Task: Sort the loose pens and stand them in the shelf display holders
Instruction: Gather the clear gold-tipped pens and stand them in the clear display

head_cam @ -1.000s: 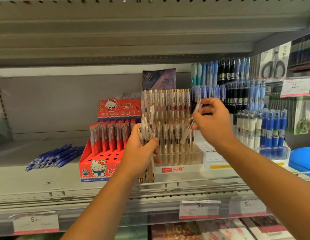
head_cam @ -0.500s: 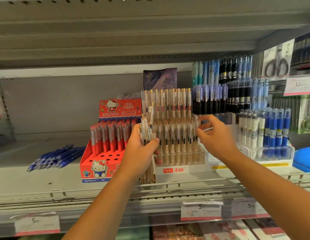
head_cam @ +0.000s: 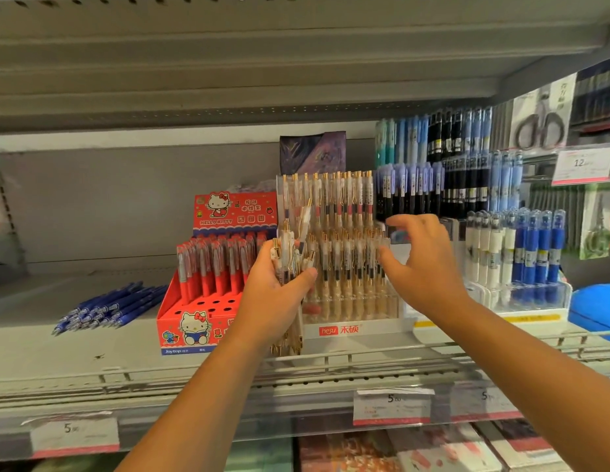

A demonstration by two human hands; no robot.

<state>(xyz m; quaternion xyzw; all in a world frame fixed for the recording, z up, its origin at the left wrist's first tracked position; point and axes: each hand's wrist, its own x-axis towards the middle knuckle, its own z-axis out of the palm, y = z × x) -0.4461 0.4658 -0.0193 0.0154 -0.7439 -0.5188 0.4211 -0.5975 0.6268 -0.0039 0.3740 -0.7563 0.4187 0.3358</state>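
Red pen box (head_cam: pixel 208 321) left of clear holder (head_cam: pixel 351 301); loose pens (head_cam: pixel 109 306) further left.

Reaching forward with both forearms raised. Clutching a bundle of pens (head_cam: pixel 290 257) in the left grip (head_cam: pixel 272 301), thumb across the front. Holding the right grip (head_cam: pixel 422 267) empty, fingers spread, loosely bent.

left hand (head_cam: pixel 274 298) grips pens (head_cam: pixel 290 267); right hand (head_cam: pixel 422 264) empty.

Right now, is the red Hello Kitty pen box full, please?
Partly empty: the red Hello Kitty box has bare holes in front, with red pens standing only behind.
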